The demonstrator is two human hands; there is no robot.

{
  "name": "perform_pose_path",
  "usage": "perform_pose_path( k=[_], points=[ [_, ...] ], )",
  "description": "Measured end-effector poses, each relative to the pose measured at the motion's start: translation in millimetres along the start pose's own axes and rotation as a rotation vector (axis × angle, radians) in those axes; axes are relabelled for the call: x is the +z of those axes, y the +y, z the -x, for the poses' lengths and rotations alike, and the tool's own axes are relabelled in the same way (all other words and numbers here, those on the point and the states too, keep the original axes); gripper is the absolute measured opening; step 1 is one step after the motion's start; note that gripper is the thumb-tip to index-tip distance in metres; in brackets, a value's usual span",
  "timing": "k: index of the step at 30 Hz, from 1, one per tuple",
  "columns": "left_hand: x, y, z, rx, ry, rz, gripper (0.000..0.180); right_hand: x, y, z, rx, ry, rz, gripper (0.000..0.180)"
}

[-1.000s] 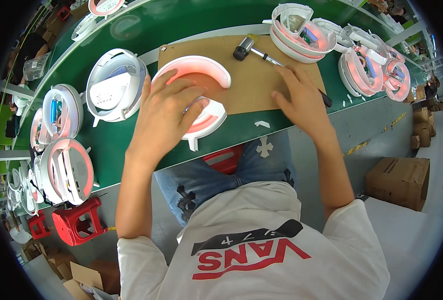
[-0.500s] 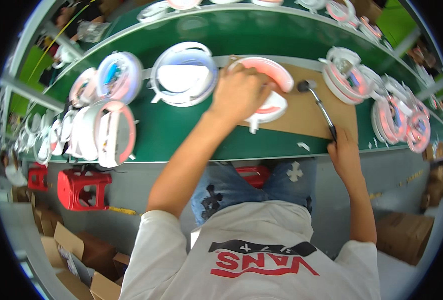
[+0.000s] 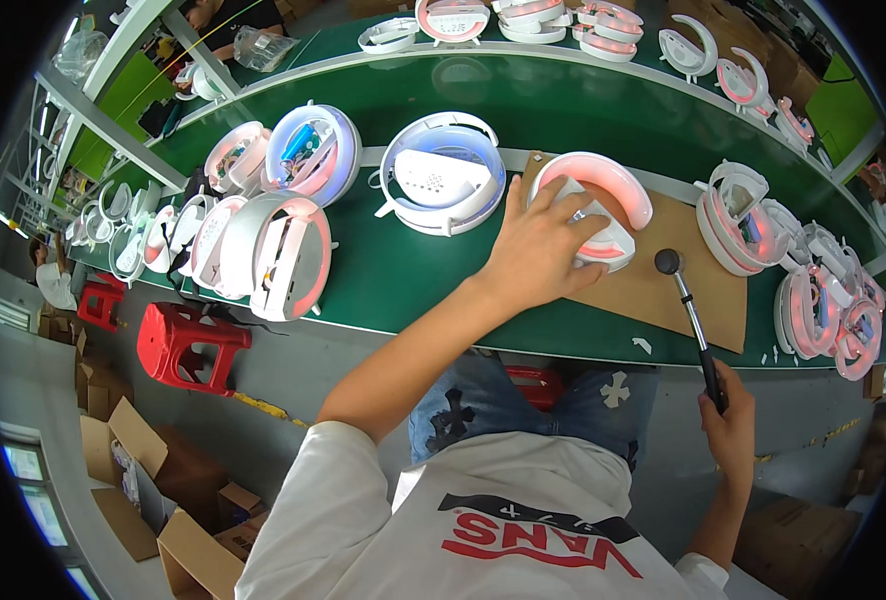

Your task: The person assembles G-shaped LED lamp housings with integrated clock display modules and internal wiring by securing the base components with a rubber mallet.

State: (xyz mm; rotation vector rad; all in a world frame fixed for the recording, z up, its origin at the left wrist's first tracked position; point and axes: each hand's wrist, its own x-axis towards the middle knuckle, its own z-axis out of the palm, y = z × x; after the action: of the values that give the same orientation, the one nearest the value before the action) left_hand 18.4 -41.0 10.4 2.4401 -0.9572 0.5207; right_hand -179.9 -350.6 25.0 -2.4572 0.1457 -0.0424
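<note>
My left hand (image 3: 541,240) is spread over a white round lamp (image 3: 613,245) with a pink ring, its thumb at the near side and its fingers on the top. Part of that lamp is hidden under the hand. It rests on a brown board (image 3: 683,210) on the green bench. My right hand (image 3: 731,420) is closed round the black grip of a small mallet (image 3: 693,310). The mallet's black head hovers over or rests on the board, right of the lamp; I cannot tell which.
Left of the board lies a white and bluish round lamp (image 3: 443,205). More lamp casings stand in groups at the bench's left (image 3: 293,255) and right (image 3: 738,220), and along the upper shelf (image 3: 453,20). Small white scraps (image 3: 643,345) lie near the front edge. A red stool (image 3: 188,345) stands below.
My right hand has drawn back past the bench edge, bringing the mallet nearer me. My left hand's fingers have spread wider over the lamp. The whole view has shifted.
</note>
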Motion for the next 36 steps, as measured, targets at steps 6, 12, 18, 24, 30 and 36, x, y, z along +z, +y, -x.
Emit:
perform_pose_path(
  k=[6, 12, 18, 24, 30, 36],
  points=[
    [-5, -14, -14, 0.092, -0.182, -0.067, 0.059, -17, -22, 4, -0.11, -0.032, -0.113, 0.041],
    [11, -32, -12, 0.117, -0.172, 0.133, 0.07, -32, -51, 5, -0.103, -0.17, -0.209, 0.041],
    [14, -32, -10, 0.164, -0.144, 0.117, 0.072, -34, -71, -3, -0.249, 0.061, -0.192, 0.042],
    [17, -33, -10, 0.147, -0.144, 0.086, 0.065, 3, -66, 7, -0.249, 0.157, -0.108, 0.044],
    [18, -34, -7, 0.174, -0.1, 0.085, 0.064, -8, -76, 4, -0.175, -0.117, -0.105, 0.044],
    [16, -23, -12, 0.138, -0.12, 0.124, 0.065, -11, -64, 0, -0.088, -0.06, -0.172, 0.043]
  ],
)
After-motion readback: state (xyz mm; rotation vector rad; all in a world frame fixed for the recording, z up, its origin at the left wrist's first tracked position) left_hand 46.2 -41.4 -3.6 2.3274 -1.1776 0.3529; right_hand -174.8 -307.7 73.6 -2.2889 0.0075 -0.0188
